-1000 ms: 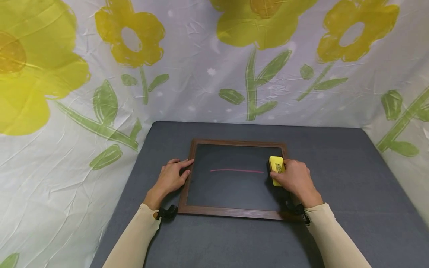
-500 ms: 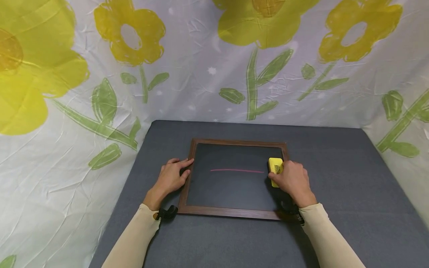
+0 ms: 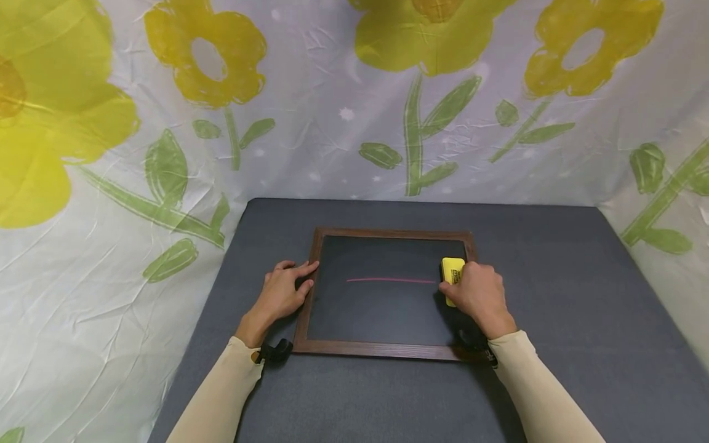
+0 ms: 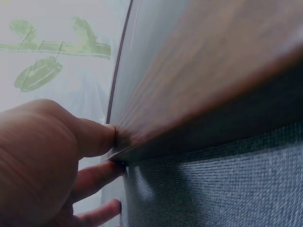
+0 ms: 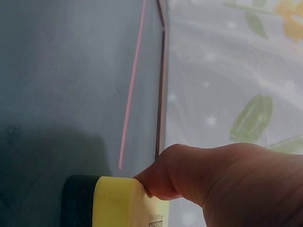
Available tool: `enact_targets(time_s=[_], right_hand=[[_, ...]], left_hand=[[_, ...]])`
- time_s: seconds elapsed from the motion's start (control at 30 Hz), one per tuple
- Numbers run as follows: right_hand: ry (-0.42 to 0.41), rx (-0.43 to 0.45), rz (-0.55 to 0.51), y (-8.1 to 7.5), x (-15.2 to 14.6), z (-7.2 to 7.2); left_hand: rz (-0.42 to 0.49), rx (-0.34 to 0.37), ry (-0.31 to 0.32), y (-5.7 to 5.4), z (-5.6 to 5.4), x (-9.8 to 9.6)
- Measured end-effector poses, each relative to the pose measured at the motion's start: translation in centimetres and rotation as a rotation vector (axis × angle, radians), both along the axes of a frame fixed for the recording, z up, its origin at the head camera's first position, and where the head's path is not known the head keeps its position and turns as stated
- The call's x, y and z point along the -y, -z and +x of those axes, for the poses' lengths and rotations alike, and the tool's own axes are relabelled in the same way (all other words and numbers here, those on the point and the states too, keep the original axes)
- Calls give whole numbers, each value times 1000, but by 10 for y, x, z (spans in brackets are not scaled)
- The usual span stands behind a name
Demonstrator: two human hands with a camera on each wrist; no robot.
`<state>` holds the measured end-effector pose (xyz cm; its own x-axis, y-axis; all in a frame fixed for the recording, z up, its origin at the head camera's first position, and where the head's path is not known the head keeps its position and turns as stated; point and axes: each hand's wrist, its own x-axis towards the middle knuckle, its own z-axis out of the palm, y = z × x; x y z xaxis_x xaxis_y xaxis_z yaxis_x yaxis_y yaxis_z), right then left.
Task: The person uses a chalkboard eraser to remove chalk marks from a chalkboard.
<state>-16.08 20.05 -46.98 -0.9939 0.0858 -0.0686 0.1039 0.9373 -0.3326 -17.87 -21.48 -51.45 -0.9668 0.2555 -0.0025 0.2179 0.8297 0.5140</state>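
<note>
A small blackboard point(image 3: 382, 314) in a brown wooden frame point(image 3: 382, 349) lies flat on the dark cloth-covered table. A single pink line point(image 3: 390, 280) runs across its middle. My right hand point(image 3: 480, 294) grips a yellow board eraser point(image 3: 452, 271) near the board's right side, with the thumb along its near left edge. In the right wrist view the eraser's black felt point(image 5: 78, 203) faces the board, just short of the line's end. At the frame's left side rests my left hand point(image 3: 284, 292), index finger and thumb touching the wood and the other fingers beside it.
Dark table covering point(image 3: 554, 277) surrounds the board on all sides. Behind and at both sides hangs a pale curtain point(image 3: 310, 141) printed with yellow flowers. Each wrist wears a black strap; the left strap point(image 3: 277, 351) lies near the frame's lower left corner.
My right hand has moved slightly left with the eraser, which now reaches the right end of the pink line in the head view. The left hand keeps its place on the frame.
</note>
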Motion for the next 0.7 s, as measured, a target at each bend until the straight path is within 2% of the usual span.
enact_targets(time_s=[0.7], right_hand=[[-84,-13,61,-2,30,-8]], left_hand=[[-13,-10,-13,-1,0,-3]])
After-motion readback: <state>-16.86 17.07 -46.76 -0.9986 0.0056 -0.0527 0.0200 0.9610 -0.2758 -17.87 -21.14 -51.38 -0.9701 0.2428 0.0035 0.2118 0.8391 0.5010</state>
